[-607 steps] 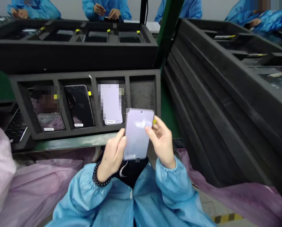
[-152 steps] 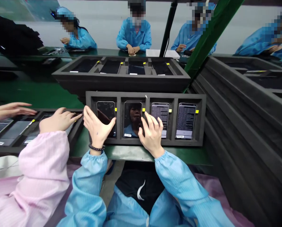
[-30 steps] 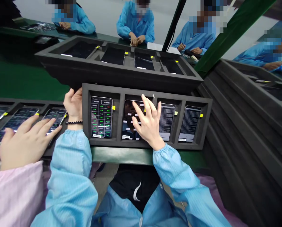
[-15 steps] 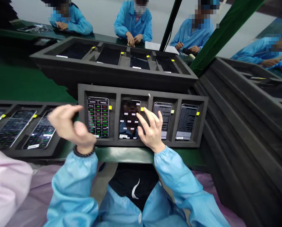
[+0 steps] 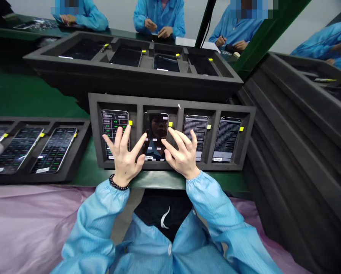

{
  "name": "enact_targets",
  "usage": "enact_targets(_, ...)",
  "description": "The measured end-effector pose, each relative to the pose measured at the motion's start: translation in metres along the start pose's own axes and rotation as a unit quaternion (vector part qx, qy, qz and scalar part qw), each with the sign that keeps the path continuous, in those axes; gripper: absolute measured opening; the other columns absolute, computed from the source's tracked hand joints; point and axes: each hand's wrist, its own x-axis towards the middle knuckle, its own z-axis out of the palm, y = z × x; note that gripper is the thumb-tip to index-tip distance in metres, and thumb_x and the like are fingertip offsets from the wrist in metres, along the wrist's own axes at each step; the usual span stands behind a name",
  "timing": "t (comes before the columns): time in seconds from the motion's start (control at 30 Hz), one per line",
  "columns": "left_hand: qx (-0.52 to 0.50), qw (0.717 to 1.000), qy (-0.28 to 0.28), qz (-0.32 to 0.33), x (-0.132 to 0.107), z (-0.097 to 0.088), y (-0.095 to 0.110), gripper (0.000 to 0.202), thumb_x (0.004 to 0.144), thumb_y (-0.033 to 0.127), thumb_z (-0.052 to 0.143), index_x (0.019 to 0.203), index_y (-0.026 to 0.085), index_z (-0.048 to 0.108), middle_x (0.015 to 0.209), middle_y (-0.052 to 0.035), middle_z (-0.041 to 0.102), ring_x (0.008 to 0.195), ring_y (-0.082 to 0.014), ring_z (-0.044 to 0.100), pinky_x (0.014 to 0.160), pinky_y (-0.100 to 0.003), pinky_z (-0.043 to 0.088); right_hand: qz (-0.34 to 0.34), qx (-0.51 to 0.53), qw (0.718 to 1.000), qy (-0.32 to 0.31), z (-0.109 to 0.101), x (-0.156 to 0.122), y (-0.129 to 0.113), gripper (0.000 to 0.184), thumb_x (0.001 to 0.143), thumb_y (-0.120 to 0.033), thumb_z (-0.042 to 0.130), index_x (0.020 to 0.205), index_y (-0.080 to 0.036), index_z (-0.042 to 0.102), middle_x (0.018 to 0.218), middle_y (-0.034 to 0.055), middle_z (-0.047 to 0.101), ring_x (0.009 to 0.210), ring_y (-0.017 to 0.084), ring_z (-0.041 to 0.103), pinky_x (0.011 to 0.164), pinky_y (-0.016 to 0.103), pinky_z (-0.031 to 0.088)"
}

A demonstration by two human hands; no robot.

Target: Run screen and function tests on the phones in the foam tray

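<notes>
In front of me a black foam tray (image 5: pixel 176 167) holds several smartphones, each in its own slot beside a yellow tab. My left hand (image 5: pixel 126 156) spreads its fingers over the leftmost phone (image 5: pixel 107 121), partly covering its green-text table, and its index fingertip is at the left edge of the second phone (image 5: pixel 155 129). That dark screen shows small white boxes and a reflection. With fingers apart, my right hand (image 5: pixel 184 154) has a fingertip at the second phone's right side. It partly hides the third phone (image 5: pixel 197 121). The rightmost phone (image 5: pixel 227 139) shows lines of text.
Behind stands a stack of foam trays (image 5: pixel 136 80) with dark phones in the top one. Another tray (image 5: pixel 64 175) with lit phones lies at left. More stacked trays (image 5: pixel 273 125) rise at right. Co-workers in blue sit across, beyond a green post (image 5: pixel 253 49).
My left hand has swung right from the tray's left edge and spread over the leftmost phone. My right hand stays by the second phone, whose white boxes have changed. The pink sleeve at left has drawn back.
</notes>
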Motion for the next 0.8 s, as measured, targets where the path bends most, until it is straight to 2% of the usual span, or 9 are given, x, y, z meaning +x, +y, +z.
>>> enact_targets(0.1, 0.0, 1.0, 0.013, 0.005, -0.009, -0.005, 0.0, 0.052, 0.103, 0.05, 0.033, 0.15, 0.036, 0.049, 0.172, -0.0014, 0.02, 0.161, -0.0266, 0.016, 0.133, -0.052, -0.006, -0.005, 0.016, 1.0, -0.02, 0.001, 0.0, 0.0, 0.024, 0.098, -0.028, 0.053, 0.111, -0.024, 0.073, 0.138, 0.0067, 0.069, 0.123, 0.022, 0.062, 0.127, 0.051, 0.028)
enact_targets(0.23, 0.0, 0.999, -0.034, -0.015, -0.015, -0.005, -0.002, 0.05, 0.101, 0.051, 0.038, 0.146, 0.036, 0.054, 0.171, -0.0045, 0.025, 0.16, -0.0317, 0.019, 0.131, -0.06, -0.007, -0.045, 0.051, 0.993, -0.091, 0.003, 0.002, 0.0, 0.035, 0.099, -0.032, 0.053, 0.13, -0.022, 0.066, 0.148, 0.0096, 0.062, 0.131, 0.023, 0.058, 0.13, 0.053, 0.021)
enact_targets(0.3, -0.005, 0.999, -0.041, -0.02, -0.016, -0.005, -0.003, 0.05, 0.101, 0.051, 0.037, 0.145, 0.035, 0.056, 0.17, -0.0057, 0.026, 0.16, -0.0323, 0.018, 0.131, -0.062, -0.006, -0.047, 0.053, 0.993, -0.096, 0.003, 0.001, 0.001, 0.031, 0.1, -0.032, 0.053, 0.125, -0.023, 0.068, 0.148, 0.0082, 0.062, 0.132, 0.023, 0.057, 0.129, 0.053, 0.022)
enact_targets(0.43, -0.002, 0.999, -0.013, 0.032, -0.02, -0.008, -0.003, 0.05, 0.101, 0.052, 0.035, 0.141, 0.036, 0.061, 0.17, -0.003, 0.026, 0.16, -0.0275, 0.019, 0.132, -0.06, -0.004, -0.054, 0.067, 0.996, -0.038, -0.002, -0.005, 0.0, 0.022, 0.098, -0.028, 0.054, 0.109, -0.026, 0.073, 0.138, 0.0043, 0.07, 0.122, 0.02, 0.064, 0.126, 0.049, 0.03)
enact_targets(0.6, -0.005, 0.996, -0.056, 0.063, -0.022, -0.014, -0.003, 0.045, 0.101, 0.047, 0.041, 0.138, 0.034, 0.063, 0.171, -0.0027, 0.024, 0.161, -0.0282, 0.019, 0.132, -0.06, -0.004, -0.058, 0.082, 0.994, -0.045, -0.008, -0.012, -0.001, 0.018, 0.097, -0.026, 0.056, 0.102, -0.024, 0.074, 0.133, 0.0049, 0.073, 0.117, 0.019, 0.066, 0.126, 0.048, 0.031)
enact_targets(0.7, -0.021, 0.995, -0.044, 0.087, -0.024, -0.019, -0.004, 0.045, 0.101, 0.047, 0.041, 0.139, 0.036, 0.062, 0.171, -0.0017, 0.025, 0.16, -0.0269, 0.021, 0.133, -0.058, -0.003, -0.076, 0.121, 0.989, -0.029, -0.01, -0.016, 0.001, 0.02, 0.096, -0.024, 0.054, 0.098, -0.024, 0.074, 0.128, 0.0043, 0.075, 0.113, 0.018, 0.067, 0.125, 0.048, 0.032)
enact_targets(0.8, -0.031, 0.995, -0.04, 0.083, -0.03, -0.024, -0.005, 0.045, 0.101, 0.048, 0.04, 0.139, 0.037, 0.063, 0.169, -0.002, 0.031, 0.158, -0.0275, 0.025, 0.133, -0.057, 0.0, -0.097, 0.15, 0.982, -0.053, -0.012, -0.02, 0.002, 0.021, 0.093, -0.019, 0.053, 0.09, -0.023, 0.074, 0.126, 0.0035, 0.077, 0.112, 0.017, 0.067, 0.126, 0.046, 0.031)
